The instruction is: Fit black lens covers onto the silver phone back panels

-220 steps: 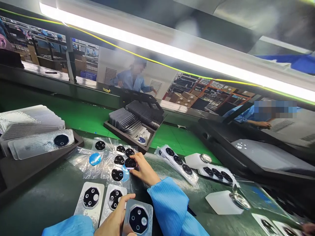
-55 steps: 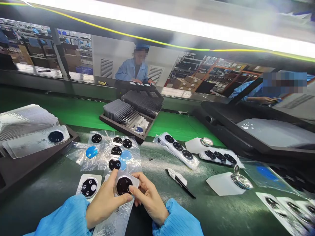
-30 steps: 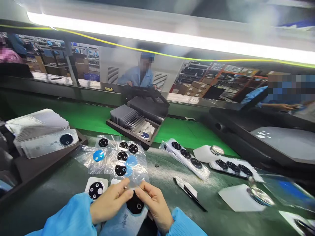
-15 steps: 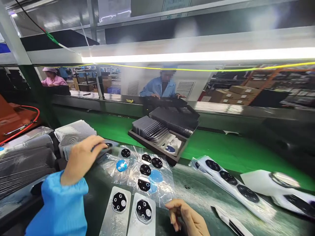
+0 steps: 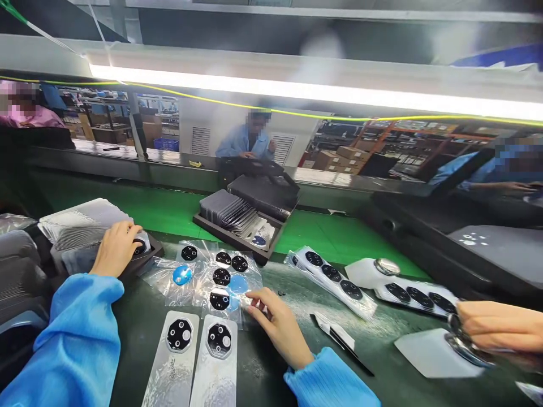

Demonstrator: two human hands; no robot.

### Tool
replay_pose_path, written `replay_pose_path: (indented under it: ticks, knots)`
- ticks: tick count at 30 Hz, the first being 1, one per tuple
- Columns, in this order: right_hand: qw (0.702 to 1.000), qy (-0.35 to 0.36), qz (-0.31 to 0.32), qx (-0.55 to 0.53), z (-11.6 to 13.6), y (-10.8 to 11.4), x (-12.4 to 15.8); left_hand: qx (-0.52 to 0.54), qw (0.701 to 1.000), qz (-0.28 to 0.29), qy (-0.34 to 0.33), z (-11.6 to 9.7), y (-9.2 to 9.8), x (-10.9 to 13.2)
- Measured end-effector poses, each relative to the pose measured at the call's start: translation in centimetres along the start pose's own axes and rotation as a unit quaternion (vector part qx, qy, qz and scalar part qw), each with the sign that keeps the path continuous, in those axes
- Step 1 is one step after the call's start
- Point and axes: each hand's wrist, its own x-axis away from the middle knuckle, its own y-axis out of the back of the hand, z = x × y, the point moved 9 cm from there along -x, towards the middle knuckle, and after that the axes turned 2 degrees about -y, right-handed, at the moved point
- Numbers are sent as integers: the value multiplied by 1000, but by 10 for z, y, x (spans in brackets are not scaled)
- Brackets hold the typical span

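My left hand (image 5: 116, 249) is at the loaded dark tray on the left, its fingers closed on a panel with a dark camera lens plate (image 5: 142, 243). My right hand (image 5: 278, 322) pinches the right edge of a clear plastic film (image 5: 195, 282). On that film lie several black octagonal lens plates (image 5: 221, 277) and blue round stickers (image 5: 182, 275). In front of me two silvery panels (image 5: 178, 362) lie side by side, each with a black octagonal lens plate at its top end.
A second dark tray (image 5: 267, 254) of stacked panels stands on the green surface. To the right lie bagged lens plates (image 5: 331, 274), a thin black tool (image 5: 343, 345) and white sheets with round metal pieces. A co-worker's hand (image 5: 492, 325) is at one metal piece.
My left hand has carried the panel leftward to the tray. My right hand has reached forward to the film. The view has turned right, and a co-worker's hand has appeared.
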Motion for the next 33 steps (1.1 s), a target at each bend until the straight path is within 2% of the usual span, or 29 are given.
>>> replay_pose_path:
  ticks: [3, 5, 7, 10, 12, 13, 17, 24, 30, 33]
  knots:
    - [987, 25, 96, 129, 13, -20, -19, 15, 999, 4, -32, -20, 2, 6]
    - [978, 29, 132, 161, 20, -33, -30, 33, 997, 20, -69, -45, -4, 19]
    - [974, 27, 145, 171, 26, -45, -40, 64, 987, 68, -131, -82, -19, 41]
    - [968, 11, 160, 193, 26, -57, -49, 119, 956, 156, -220, -139, -47, 86]
    - [963, 0, 173, 206, 24, -62, -52, 169, 931, 215, -240, -166, -64, 111]
    - [961, -5, 179, 211, 23, -63, -54, 184, 926, 236, -229, -172, -71, 118]
    - [954, -17, 201, 221, 20, -66, -60, 179, 925, 274, -193, -180, -84, 122]
    - [959, 6, 184, 216, 29, -68, -59, 154, 923, 283, -211, -184, -91, 118]
    - [971, 51, 146, 184, 37, -67, -39, 149, 934, 263, -192, -184, -87, 121]
    - [976, 82, 133, 153, 37, -67, -34, 164, 934, 269, -170, -184, -83, 123]
